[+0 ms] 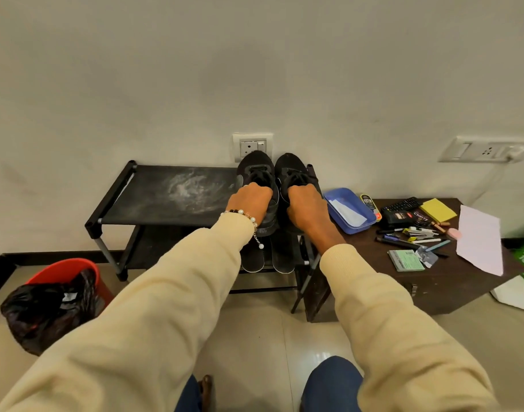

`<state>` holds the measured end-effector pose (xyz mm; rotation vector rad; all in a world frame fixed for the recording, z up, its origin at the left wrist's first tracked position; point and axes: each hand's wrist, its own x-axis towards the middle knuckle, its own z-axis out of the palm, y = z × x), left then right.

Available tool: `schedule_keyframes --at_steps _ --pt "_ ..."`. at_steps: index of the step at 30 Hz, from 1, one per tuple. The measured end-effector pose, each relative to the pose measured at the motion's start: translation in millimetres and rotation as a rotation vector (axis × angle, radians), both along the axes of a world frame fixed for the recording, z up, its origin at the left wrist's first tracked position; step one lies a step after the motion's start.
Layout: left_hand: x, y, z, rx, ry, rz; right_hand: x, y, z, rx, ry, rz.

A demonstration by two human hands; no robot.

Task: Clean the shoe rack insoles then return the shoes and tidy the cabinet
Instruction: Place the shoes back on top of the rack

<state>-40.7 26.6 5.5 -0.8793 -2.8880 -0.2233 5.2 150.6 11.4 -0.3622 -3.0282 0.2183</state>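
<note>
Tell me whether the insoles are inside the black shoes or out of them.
Out. Two insoles lie flat on the rack's lower shelf, below the shoes both hands grip on the top shelf.

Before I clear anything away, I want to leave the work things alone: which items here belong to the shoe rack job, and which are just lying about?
Part of the job:
shoe rack, top shelf dusty
two black shoes, one held in each hand: left hand, right hand
insoles on the lower shelf

Lying about:
blue tray
pens
yellow pad
paper sheet
red bin
</note>
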Motion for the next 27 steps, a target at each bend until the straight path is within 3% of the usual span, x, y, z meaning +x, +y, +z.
schedule_keyframes --at_steps 19,24,27 --pt "-7.5 0.0 -0.6 -0.039 -0.047 -0.028 2.3 15.3 -10.0 -0.009 0.04 0.104" --pt "2.1 -19.1 -8.0 0.131 -0.119 -0.037 15.5 12.0 -8.8 -0.093 0.11 0.07" --pt "22.1 -41.2 -11.3 0.282 -0.096 -0.005 31.7 -3.6 -5.5 -0.091 0.252 0.019"
